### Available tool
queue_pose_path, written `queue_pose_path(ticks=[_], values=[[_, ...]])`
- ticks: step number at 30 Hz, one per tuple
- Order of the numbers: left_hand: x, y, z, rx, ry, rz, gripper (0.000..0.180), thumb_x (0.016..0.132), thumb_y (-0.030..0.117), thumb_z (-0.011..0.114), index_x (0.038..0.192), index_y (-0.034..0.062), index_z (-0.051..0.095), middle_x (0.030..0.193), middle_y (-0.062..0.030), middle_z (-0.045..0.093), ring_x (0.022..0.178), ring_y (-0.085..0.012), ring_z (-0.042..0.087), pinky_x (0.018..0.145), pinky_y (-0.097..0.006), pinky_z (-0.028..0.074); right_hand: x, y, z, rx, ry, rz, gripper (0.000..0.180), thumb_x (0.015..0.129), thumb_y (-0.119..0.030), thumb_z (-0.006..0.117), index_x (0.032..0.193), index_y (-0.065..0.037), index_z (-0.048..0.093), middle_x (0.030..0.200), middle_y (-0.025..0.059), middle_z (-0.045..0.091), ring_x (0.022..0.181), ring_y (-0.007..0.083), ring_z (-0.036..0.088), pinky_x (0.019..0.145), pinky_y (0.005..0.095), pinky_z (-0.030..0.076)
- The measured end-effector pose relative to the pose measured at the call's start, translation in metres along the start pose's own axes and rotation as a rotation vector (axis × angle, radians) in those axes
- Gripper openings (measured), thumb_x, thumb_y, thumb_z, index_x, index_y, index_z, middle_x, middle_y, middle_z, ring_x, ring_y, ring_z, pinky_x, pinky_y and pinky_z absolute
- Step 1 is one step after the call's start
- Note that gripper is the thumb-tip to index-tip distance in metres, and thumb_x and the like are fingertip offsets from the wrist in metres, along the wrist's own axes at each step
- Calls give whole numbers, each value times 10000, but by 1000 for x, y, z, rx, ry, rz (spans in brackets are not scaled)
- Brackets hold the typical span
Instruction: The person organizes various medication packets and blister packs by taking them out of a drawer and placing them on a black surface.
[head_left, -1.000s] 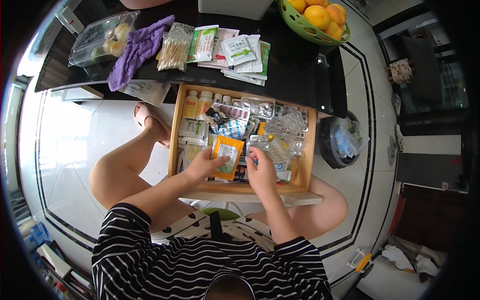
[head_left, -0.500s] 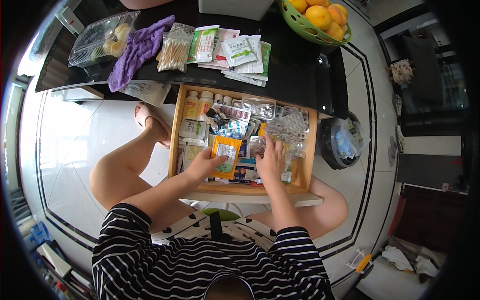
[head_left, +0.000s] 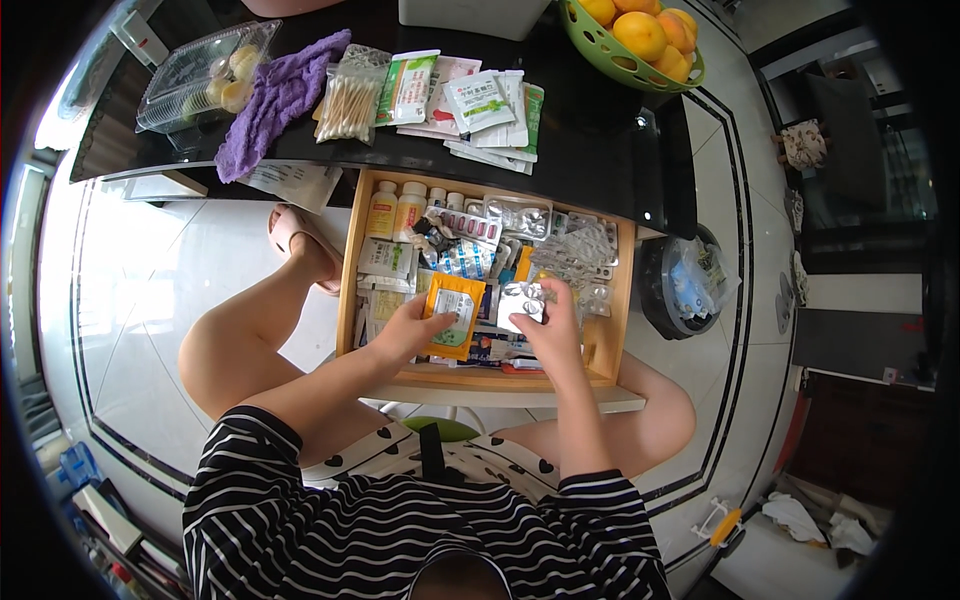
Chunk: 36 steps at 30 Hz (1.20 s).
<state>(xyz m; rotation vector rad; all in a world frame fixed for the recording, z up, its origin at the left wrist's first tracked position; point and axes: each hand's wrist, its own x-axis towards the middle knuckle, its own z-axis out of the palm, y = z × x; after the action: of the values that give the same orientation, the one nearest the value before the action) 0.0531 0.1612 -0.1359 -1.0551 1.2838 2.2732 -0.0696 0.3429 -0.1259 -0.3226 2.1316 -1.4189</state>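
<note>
Left hand point(head_left: 408, 330) pinches an orange sachet point(head_left: 452, 314) and right hand point(head_left: 553, 322) grips a silver blister pack point(head_left: 522, 303), both over the crowded wooden drawer point(head_left: 347, 280). Judged risk: the slick foil could slip from the fingers and vanish among the loose packets below.

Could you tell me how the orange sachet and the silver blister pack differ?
The orange sachet is a flat opaque packet in the left hand; the silver blister pack is shiny foil with raised pockets, in the right hand. The sachet looks slightly larger. Both are held over the open drawer.
</note>
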Motion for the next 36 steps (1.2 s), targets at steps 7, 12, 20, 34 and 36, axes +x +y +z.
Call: queue_pose_path(ticks=[7, 12, 20, 34, 36], values=[[-18, 8, 6, -214, -122, 72, 373, 915, 169, 600, 1241, 29, 485, 1116, -83, 607, 1003, -170, 590, 859, -313, 491, -38, -69, 2, 341, -133, 56, 533, 809, 60, 654, 1241, -55, 364, 1002, 102, 641, 844, 107, 601, 697, 226, 495], [-35, 17, 8, -283, -258, 113, 361, 906, 212, 630, 1211, 60, 512, 1010, -6, 606, 815, -71, 533, 675, -222, 440, -47, -80, 14, 341, -146, -102, 512, 827, 94, 610, 1239, -42, 339, 1031, 120, 611, 883, 121, 608, 754, 230, 499], [-46, 22, 6, -224, -178, 279, 353, 895, 217, 652, 1193, 76, 525, 998, 24, 598, 785, -40, 482, 645, -193, 381, -43, -89, 25, 277, -128, -156, 529, 818, 77, 630, 1250, -37, 345, 1045, 118, 591, 890, 134, 606, 776, 245, 502], [-46, 70, 32, 20, -62, 524, 325, 992, 153, 461, 1284, 16, 416, 1174, -38, 525, 1075, -110, 496, 936, -272, 411, 3, -100, 16, 613, -281, 3, 534, 828, 47, 629, 1225, -74, 294, 1081, 110, 580, 951, 133, 584, 809, 267, 492], [-44, 100, 46, -4, -136, 529, 335, 990, 138, 457, 1296, 17, 398, 1195, -48, 510, 1087, -115, 485, 952, -277, 399, 18, -113, 0, 610, -252, 7, 526, 827, 37, 625, 1228, -74, 304, 1079, 106, 583, 937, 134, 591, 812, 266, 496]])
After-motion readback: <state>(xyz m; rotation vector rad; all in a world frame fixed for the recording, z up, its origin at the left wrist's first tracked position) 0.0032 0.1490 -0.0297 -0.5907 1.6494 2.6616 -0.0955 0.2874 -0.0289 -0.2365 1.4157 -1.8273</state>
